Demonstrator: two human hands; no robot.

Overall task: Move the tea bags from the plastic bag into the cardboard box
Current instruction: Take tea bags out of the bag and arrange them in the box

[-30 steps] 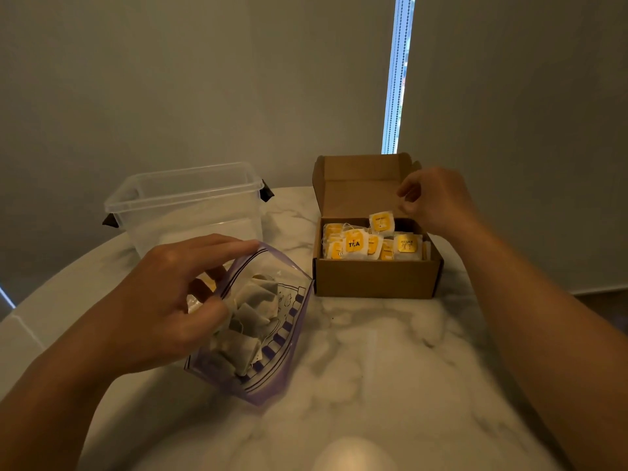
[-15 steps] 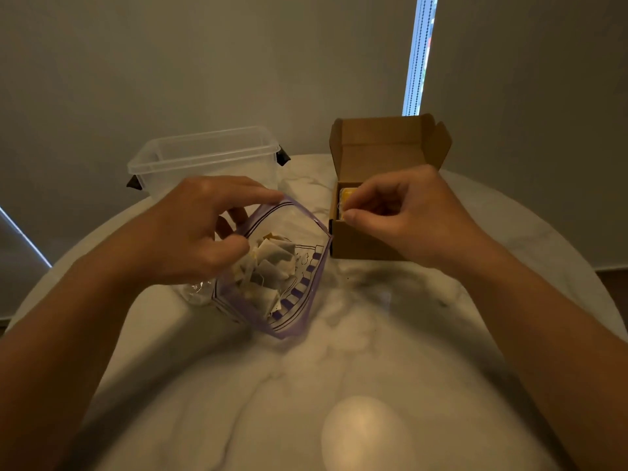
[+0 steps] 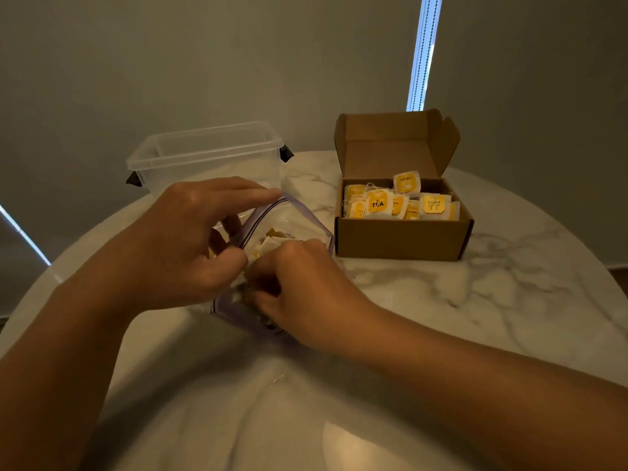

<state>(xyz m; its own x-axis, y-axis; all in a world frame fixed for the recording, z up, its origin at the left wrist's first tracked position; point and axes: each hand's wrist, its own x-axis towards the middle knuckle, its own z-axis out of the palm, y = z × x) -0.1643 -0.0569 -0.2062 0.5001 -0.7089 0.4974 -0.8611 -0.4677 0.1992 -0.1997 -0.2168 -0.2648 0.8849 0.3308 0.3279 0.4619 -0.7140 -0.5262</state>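
Head-worn view, forward and down, close over table (image 3: 509,300)

Brn box (image 3: 401,237), yel-tagged tea bags (image 3: 377,203), purple-edged bag (image 3: 268,212).

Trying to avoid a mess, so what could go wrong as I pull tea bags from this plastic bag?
The right hand digs among tea bags in the plastic bag, which only the left hand steadies; a snag could tip it. The cardboard box looks nearly full, so more may spill over its rim.
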